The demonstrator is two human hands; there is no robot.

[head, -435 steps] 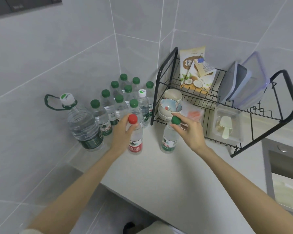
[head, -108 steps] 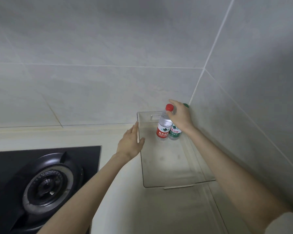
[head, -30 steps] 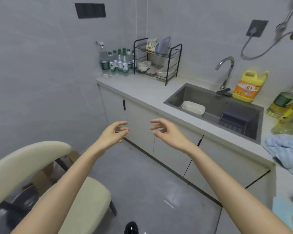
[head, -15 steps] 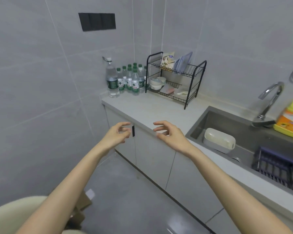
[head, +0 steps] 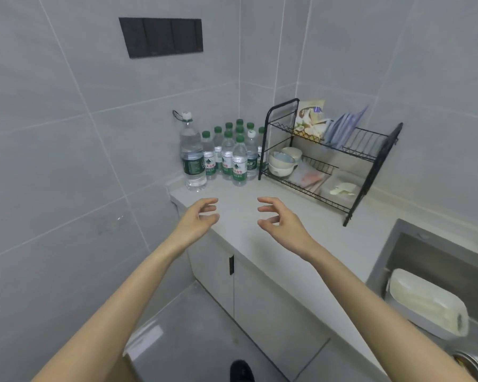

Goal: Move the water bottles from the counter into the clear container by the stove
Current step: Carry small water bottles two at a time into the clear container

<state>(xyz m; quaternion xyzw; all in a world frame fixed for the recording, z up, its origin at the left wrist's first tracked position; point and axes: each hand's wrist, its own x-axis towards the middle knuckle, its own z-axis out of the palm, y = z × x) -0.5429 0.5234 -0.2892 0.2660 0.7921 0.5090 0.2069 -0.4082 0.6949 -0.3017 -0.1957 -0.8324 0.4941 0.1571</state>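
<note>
Both hands (head: pixel 240 220) empty, fingers curled — water bottles (head: pixel 233 157) upright on counter (head: pixel 260 244).

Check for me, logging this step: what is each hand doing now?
Left hand: open, holding nothing.
Right hand: open, holding nothing.

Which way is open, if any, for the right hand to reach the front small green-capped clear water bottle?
Probably yes. The right hand is open and empty, and only bare grey counter lies between it and the front small green-capped clear water bottle. The black wire dish rack stands off to the side.
</note>
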